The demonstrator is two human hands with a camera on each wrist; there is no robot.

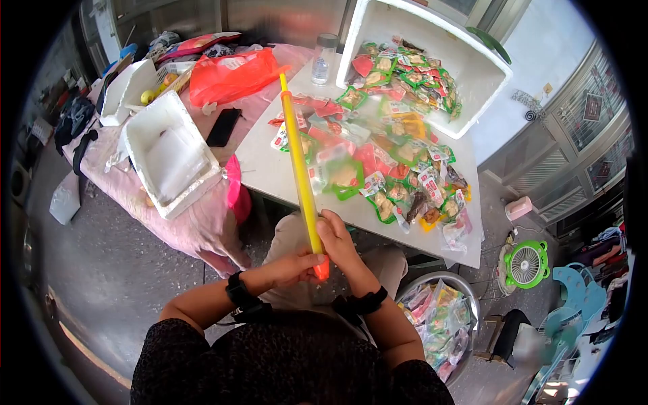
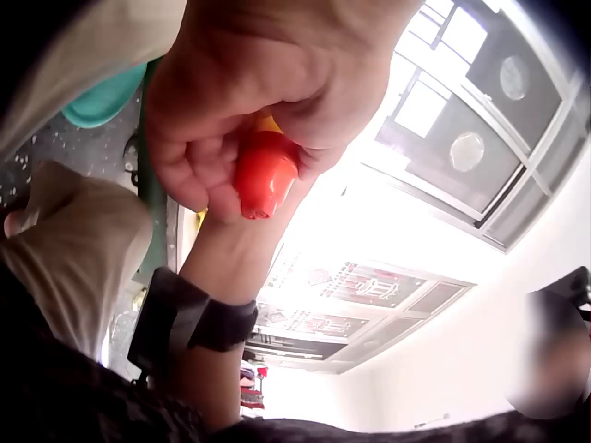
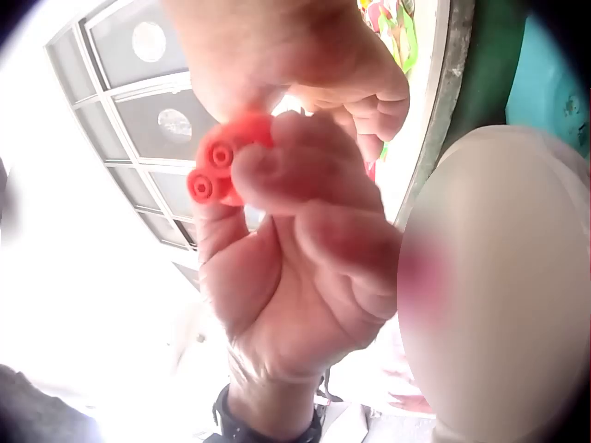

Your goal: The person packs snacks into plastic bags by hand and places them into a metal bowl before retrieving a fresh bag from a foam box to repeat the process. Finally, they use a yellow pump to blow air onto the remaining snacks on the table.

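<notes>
A long, thin yellow tube with orange ends (image 1: 304,175), looking like a toy bubble wand, stands tilted before the body in the head view. My left hand (image 1: 290,268) pinches its lower part, just at the orange cap. Against the tube a little higher, my right hand (image 1: 341,246) grips from the right side, its fingers partly hidden. In the left wrist view the orange cap (image 2: 266,175) pokes out below the left hand (image 2: 268,83). Two small round knobs show on the cap (image 3: 217,171) in the right wrist view, between the left hand's thumb and fingers (image 3: 295,171).
Snack packets (image 1: 405,182) cover much of the white table (image 1: 260,158), beside a tipped foam box (image 1: 489,81) and clear jar (image 1: 324,61). Left are another foam box (image 1: 179,152), phone (image 1: 224,127) and red bag (image 1: 229,77). A packet-filled basin (image 1: 474,307) and green fan (image 1: 528,264) stand right.
</notes>
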